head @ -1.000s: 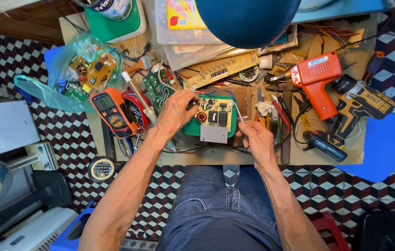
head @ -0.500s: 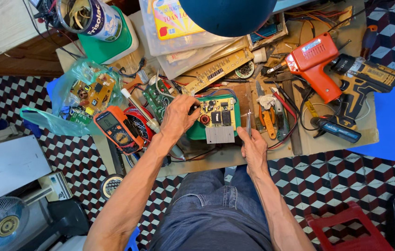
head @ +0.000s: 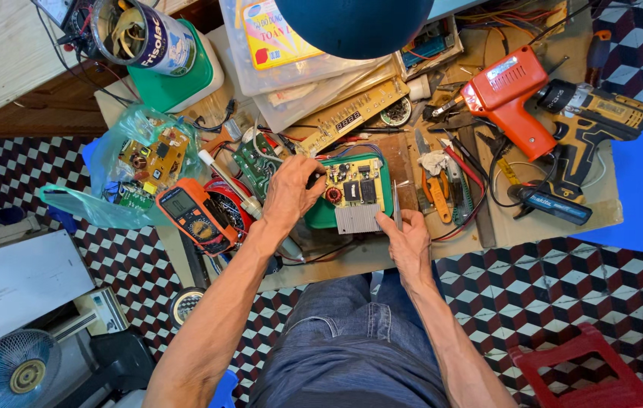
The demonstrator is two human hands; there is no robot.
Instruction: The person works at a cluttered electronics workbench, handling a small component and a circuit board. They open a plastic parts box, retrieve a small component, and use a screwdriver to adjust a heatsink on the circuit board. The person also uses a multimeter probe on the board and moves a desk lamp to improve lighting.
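Note:
A green circuit board point(head: 357, 189) with a ribbed metal heat sink lies on the cluttered workbench. My left hand point(head: 291, 193) grips the board's left edge, fingers curled over it. My right hand point(head: 406, 236) sits at the board's lower right corner and holds thin metal tweezers point(head: 397, 202) that point up beside the board. Both forearms reach in from the bottom of the view over my jeans.
An orange multimeter point(head: 194, 215) lies left of the board. An orange heat gun point(head: 510, 98) and a yellow-black drill point(head: 590, 121) lie at right. A plastic bag of boards point(head: 136, 162), a tin can point(head: 140, 34), orange pliers point(head: 436, 193), a red stool point(head: 586, 370) and a fan point(head: 7, 374) surround them.
The view has shifted, so the bench sits more to the right and lower. My hands stay on the board and tweezers with little change.

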